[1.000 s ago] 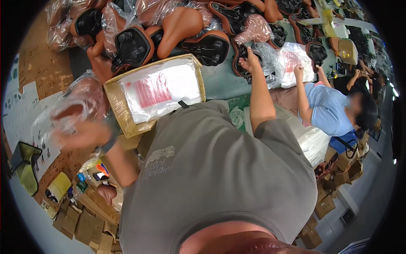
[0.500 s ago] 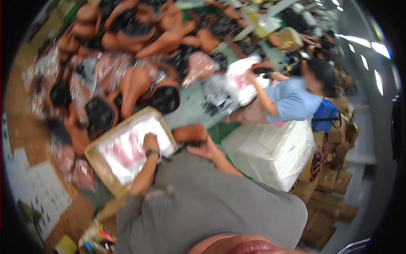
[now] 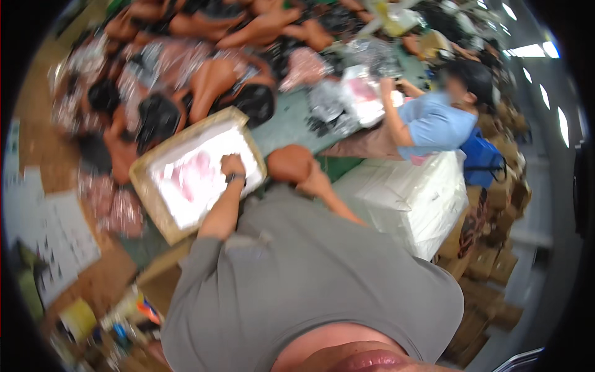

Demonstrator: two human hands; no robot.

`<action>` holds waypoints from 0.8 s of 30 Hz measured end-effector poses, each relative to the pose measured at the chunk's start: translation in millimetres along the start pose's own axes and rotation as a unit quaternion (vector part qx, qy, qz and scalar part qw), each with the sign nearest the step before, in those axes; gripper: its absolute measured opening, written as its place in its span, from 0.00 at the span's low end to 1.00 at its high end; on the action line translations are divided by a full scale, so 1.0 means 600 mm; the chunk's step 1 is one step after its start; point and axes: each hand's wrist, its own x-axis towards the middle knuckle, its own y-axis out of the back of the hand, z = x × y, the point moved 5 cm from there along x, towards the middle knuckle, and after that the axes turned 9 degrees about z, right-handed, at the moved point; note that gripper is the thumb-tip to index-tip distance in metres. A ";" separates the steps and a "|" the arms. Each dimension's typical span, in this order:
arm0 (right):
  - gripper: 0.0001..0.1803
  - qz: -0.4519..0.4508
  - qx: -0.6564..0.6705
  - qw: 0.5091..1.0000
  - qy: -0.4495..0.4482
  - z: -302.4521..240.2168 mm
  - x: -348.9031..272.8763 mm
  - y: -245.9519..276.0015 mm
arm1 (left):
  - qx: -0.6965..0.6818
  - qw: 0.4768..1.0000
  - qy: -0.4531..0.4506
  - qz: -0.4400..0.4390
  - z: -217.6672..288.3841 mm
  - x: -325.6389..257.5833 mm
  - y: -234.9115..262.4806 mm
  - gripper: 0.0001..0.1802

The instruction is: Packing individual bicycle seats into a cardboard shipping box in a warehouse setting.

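Pressing down, left hand (image 3: 232, 166) lies closed on the white bag (image 3: 195, 177) inside the cardboard box (image 3: 162, 214). Right hand (image 3: 313, 183) grips a brown saddle (image 3: 289, 163) at the box's 3 o'clock.

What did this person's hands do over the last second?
The left hand swung in from the far left onto the white bag in the cardboard box. The right hand drew back from the table, now on a brown saddle. The box stayed put.
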 end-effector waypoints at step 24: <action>0.17 -0.464 0.581 0.665 -0.065 -0.466 -0.039 0.006 | -0.852 0.428 0.300 -0.039 -0.158 -0.119 0.569 0.14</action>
